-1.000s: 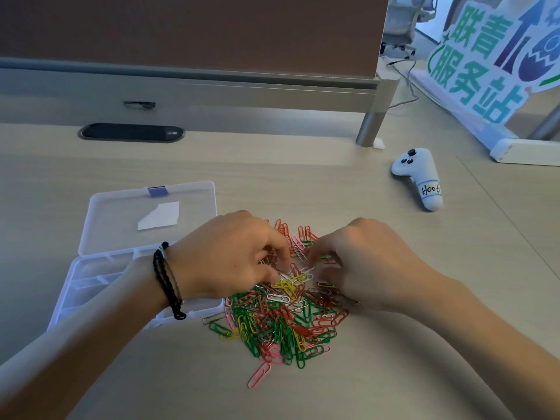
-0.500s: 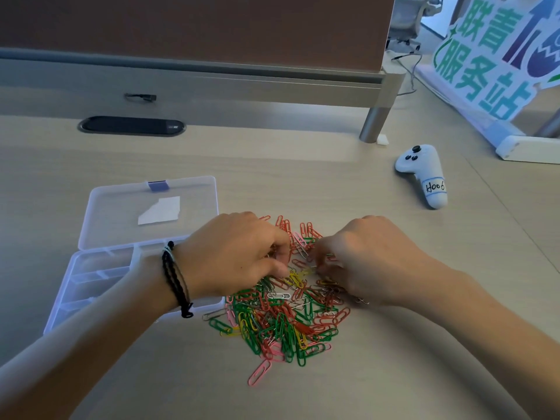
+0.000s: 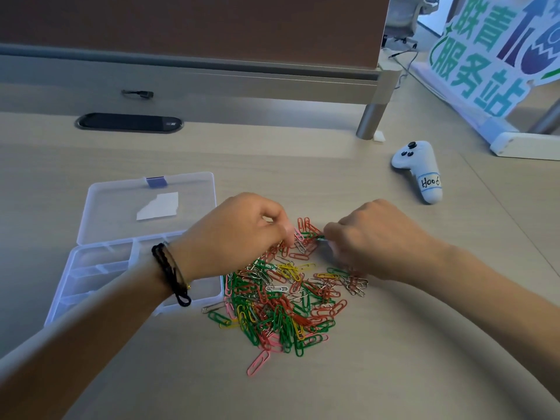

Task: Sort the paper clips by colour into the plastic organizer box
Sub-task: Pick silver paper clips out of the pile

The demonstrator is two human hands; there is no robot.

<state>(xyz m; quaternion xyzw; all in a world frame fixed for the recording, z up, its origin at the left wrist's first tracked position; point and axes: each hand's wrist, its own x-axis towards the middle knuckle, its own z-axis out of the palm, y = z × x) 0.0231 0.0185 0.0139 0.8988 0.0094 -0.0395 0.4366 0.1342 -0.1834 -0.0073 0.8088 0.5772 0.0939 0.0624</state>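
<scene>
Paper clips (image 3: pixel 281 301) heaped on worktop (image 3: pixel 394 359) beside empty organizer box (image 3: pixel 100 268); left hand (image 3: pixel 239 231) curled, contents unclear, right hand (image 3: pixel 375 237) pinching green clip (image 3: pixel 320 237): best lifted singly, untangled first.

Paper clips (image 3: pixel 281 301): loose tangled heap on table (image 3: pixel 394 344), mixed green, red, yellow, pink, silver. 1 pink clip (image 3: pixel 258 362) lies apart at near edge. Plastic organizer box (image 3: pixel 100 268): clear, just left of heap, open, lid (image 3: pixel 145 207) flat behind, divided compartments, contents not discernible.
</scene>
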